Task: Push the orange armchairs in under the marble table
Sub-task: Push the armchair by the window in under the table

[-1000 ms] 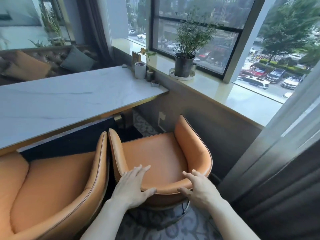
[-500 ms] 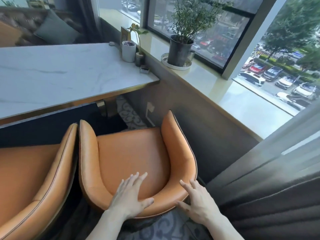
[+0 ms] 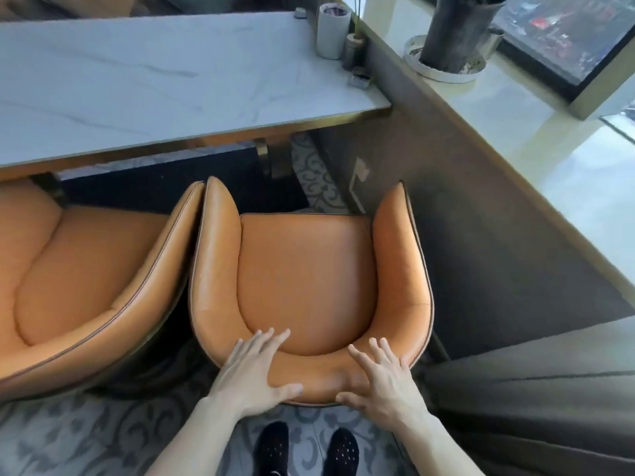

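Observation:
Two orange leather armchairs stand side by side in front of the marble table (image 3: 144, 84). The right armchair (image 3: 305, 280) faces the table, its arm tips just short of the table's gold front edge. My left hand (image 3: 254, 372) lies on the top of its curved backrest, fingers over the rim and thumb on the outer side. My right hand (image 3: 381, 383) grips the same backrest a little to the right, the same way. The left armchair (image 3: 79, 280) touches the right one's arm and is partly cut off at the frame's left edge; its front reaches under the table.
A grey wall panel (image 3: 481, 255) and pale window ledge (image 3: 536, 139) run close along the right armchair's right side. A dark curtain (image 3: 536, 400) hangs at lower right. On the table's far corner stand a white pot (image 3: 331, 32) and small items. My dark shoes (image 3: 305, 448) rest on patterned carpet.
The view has tilted down and come squarely behind the right armchair. The chair has turned from angled to facing the table straight on. Both hands stay on its backrest.

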`<state>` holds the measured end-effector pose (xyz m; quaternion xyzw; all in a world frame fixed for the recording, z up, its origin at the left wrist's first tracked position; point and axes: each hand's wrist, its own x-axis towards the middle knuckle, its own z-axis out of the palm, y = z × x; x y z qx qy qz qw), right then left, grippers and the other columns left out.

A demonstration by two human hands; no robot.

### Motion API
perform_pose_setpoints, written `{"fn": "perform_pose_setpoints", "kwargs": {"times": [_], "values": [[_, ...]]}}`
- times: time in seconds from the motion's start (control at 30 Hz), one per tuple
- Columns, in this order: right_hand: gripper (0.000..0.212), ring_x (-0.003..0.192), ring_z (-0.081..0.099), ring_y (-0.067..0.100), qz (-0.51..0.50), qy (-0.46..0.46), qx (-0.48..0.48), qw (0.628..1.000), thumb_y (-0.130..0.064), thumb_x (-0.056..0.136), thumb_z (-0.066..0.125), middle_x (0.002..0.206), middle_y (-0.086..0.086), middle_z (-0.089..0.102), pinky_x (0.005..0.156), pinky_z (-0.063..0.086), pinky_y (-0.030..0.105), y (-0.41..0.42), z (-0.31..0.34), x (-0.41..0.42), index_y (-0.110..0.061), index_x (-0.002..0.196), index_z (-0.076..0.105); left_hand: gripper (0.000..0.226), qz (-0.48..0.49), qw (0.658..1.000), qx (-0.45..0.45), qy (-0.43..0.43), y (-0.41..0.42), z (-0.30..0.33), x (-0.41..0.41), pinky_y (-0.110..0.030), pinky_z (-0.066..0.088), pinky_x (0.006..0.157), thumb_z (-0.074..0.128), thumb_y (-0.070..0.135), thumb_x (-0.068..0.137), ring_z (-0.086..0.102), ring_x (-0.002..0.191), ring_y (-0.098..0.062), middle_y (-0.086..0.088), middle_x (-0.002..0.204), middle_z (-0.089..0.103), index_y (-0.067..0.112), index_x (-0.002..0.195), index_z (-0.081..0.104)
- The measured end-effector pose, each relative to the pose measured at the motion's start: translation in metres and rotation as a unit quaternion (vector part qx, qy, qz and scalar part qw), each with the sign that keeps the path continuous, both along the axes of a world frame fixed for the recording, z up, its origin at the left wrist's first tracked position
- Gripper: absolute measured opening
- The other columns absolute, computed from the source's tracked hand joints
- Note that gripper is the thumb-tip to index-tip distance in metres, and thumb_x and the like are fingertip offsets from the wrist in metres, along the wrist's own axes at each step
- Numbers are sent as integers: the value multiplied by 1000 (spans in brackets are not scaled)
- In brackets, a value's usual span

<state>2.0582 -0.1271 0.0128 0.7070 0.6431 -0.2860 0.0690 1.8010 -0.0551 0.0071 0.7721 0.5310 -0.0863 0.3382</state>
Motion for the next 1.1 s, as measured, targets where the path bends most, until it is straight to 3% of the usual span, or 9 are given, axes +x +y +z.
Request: {"fn": "perform_pose_setpoints", "kwargs": {"times": [0.17,0.33,0.43,0.57,0.67,0.73,0.87,1.1], "values": [[93,151,-1,29,45,4,4,999,-73,80,59,164,9,15,119,9,56,-4,-28,14,-35,155,20,106,23,999,-5,44,-16,-10,-1,-35,-8,119,52,86,69,-8,147,-8,11,163,-1,46,153,0],[87,148,15,32,78,-16,80,994,-73,80,56,157,10,32,118,17,57,-17,-50,22,-30,152,31,108,19,997,-14,70,-32,-21,3,-36,-7,120,47,91,65,-7,148,-8,10,164,5,44,153,8],[85,149,11,32,80,-15,94,992,-77,82,45,159,10,29,119,14,56,-21,-53,22,-32,153,28,103,17,997,-2,80,-36,-25,4,-37,-6,120,48,89,67,-6,148,-8,11,163,9,42,152,16],[84,148,17,35,71,-29,120,990,-82,83,31,156,14,36,117,20,61,-28,-56,21,-32,150,35,102,-4,996,13,87,-29,-30,-1,-36,-5,121,47,89,68,-4,148,-7,11,163,11,41,153,16],[81,149,8,38,40,-29,123,991,-82,85,30,160,14,27,112,18,67,-36,-60,19,-36,151,30,105,-18,995,40,86,-30,-37,-5,-34,-5,120,32,91,62,-2,147,-6,12,162,13,40,153,17],[80,150,1,37,27,-7,120,992,-80,85,30,161,15,22,112,17,68,-37,-64,20,-37,152,28,99,-5,994,73,82,-37,-42,-4,-33,-5,120,34,89,69,1,147,-6,12,162,16,39,153,18],[75,149,6,38,49,4,126,991,-76,89,33,158,16,28,110,20,70,-34,-68,27,-35,152,32,91,2,989,127,76,-43,-47,-4,-32,-1,121,40,85,76,10,147,-7,12,159,25,37,152,24],[72,151,1,34,51,29,111,992,-70,88,33,161,15,25,113,14,69,-31,-67,35,-37,152,30,90,7,985,153,83,-48,-49,-1,-34,2,122,37,85,77,15,146,-7,12,157,31,35,151,28]]}}
